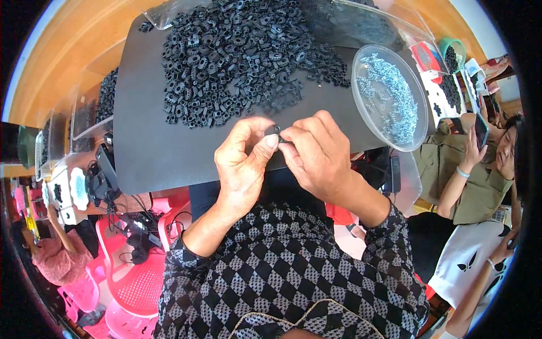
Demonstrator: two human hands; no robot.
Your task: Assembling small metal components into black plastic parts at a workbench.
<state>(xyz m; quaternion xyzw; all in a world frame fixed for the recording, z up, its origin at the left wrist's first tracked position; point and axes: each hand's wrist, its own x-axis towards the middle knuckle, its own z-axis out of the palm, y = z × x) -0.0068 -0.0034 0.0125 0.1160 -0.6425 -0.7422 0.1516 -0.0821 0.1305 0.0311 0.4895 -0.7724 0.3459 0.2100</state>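
Note:
Between thumb and fingers, my left hand [244, 155] grips a small black plastic part [273, 130] with a round hole in it. My right hand [319, 150] is closed close against it, its fingertips pinched at the part's right side; whatever they hold there is too small to make out. Both hands are over the near edge of a dark grey table [144, 141]. Beyond them lies a large heap of similar black parts [226, 62]. To the right, a round clear plastic dish [359, 93] holds many tiny bluish metallic pieces [398, 96].
Clear bins with black parts [106, 96] stand left of the table. A pink plastic chair [135, 282] and black cables [138, 237] are at the lower left. A person holding a phone [480, 131] is at the right; another person [59, 254] works at the far left.

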